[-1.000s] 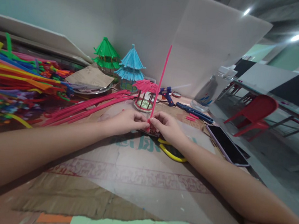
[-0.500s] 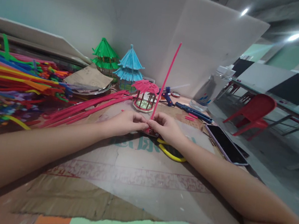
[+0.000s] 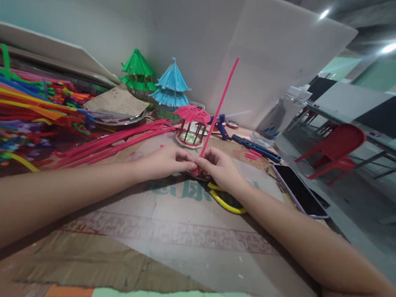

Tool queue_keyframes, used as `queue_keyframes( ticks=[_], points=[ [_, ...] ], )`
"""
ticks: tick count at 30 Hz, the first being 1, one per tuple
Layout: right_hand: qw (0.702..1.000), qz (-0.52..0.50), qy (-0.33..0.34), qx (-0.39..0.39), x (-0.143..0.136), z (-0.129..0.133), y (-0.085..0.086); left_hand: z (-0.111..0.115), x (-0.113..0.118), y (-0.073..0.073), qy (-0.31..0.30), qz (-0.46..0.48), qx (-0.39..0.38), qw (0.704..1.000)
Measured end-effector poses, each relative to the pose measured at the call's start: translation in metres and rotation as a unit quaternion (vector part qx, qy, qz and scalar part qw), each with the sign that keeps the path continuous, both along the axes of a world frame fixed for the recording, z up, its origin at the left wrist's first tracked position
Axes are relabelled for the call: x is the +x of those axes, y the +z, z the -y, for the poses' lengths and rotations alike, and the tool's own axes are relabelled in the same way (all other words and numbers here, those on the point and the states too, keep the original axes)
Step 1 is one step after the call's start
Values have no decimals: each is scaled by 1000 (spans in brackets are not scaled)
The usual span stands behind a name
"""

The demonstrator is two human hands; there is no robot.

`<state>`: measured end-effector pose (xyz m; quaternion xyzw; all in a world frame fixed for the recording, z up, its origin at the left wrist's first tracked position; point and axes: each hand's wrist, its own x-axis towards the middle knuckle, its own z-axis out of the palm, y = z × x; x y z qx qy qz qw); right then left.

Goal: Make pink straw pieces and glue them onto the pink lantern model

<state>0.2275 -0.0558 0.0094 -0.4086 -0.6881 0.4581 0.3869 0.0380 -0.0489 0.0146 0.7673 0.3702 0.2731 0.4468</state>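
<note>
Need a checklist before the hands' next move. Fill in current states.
1. Long, thin pink fuzzy stem held: ok, right hand pinches it low down, free end pointing up.
2. Left hand at the stem's base: ok, fingertips beside the right's; firmness of grip cannot tell.
3. Stem's lower end seated: cannot tell, fingers cover it.
4. Small pink-roofed model pavilion with brown posts upright: ok.
5. Curved yellow loop fully visible: not ok, right hand and wrist partly cover it.
</note>
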Motion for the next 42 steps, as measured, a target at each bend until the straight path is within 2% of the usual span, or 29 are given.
queue_keyframes(
  ticks=[13, 21, 42],
  points=[
    [999, 31, -12, 14, -1, 3, 2, -1, 0, -2, 3, 0, -8, 1000],
    [1000, -11, 17, -8, -3, 4, 4, 1, 2, 0, 1, 22, -12, 1000],
    [998, -41, 33, -30, -3, 3, 2, 1, 3, 0, -33, 50, -50, 997]
  ],
)
